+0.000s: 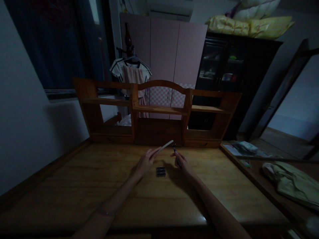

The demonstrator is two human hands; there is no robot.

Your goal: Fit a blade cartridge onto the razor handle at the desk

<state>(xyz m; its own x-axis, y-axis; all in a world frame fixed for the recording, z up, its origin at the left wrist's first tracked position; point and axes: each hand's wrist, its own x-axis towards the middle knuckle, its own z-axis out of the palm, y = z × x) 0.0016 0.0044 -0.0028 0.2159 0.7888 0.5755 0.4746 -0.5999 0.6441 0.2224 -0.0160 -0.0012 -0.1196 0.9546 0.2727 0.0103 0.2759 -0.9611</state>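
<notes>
My left hand [147, 160] is closed round the lower end of a thin, pale stick [165, 145], which points up and to the right. In my right hand [182, 162] is a slim dark tool with a small head [174, 148], held upright close to the stick's far end. The stick and the tool's head appear slightly apart. Below and between both hands, several small dark cylinders [160, 171], which look like batteries, lie side by side on the wooden desk [112, 186]. Dim light hides the tool's exact kind.
A wooden shelf unit [159, 109] with small drawers stands along the desk's back edge. To the right, a lower brown surface carries papers [243, 148] and a pale green cloth [294, 182]. A white wall [22, 109] borders the left side.
</notes>
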